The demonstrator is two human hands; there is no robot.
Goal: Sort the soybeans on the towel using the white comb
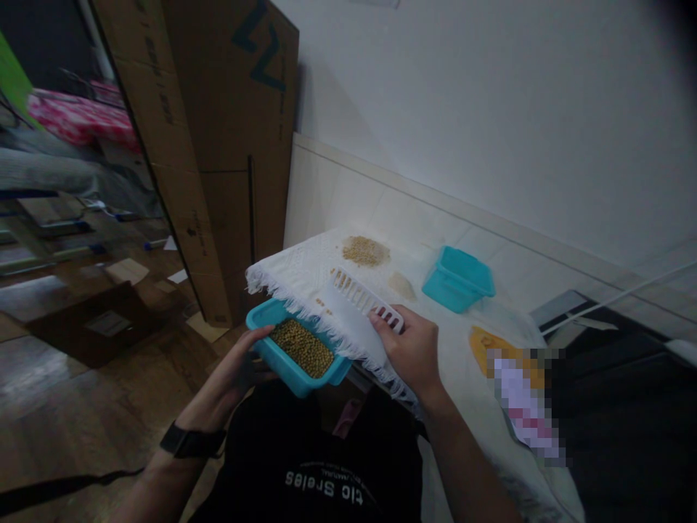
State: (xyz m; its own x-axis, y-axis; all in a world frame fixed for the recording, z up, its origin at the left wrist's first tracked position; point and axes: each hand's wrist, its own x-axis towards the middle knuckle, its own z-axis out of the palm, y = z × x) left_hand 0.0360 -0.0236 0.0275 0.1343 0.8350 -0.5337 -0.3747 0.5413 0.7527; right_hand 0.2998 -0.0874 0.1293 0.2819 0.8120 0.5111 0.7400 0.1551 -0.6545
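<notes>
My left hand [239,367] grips the near left end of a teal plastic container [310,388], thumb over the rim. Small greenish beans [302,347] fill part of it. It is held at the table's front edge, just below the cloth's fringe. In my right hand [411,345] is a white plastic piece with a slotted edge [353,309], low over the cloth, its flat side facing the container. A few loose grains lie near it. Farther back on the white cloth [294,261] are a pile of tan grains [364,250] and a smaller pale heap [401,285].
A second teal container [460,280] stands toward the back right. Beyond it lies an orange packet [482,345], partly blurred out. A tall cardboard box [234,131] rises at the table's left, and a white wall [490,109] bounds the back.
</notes>
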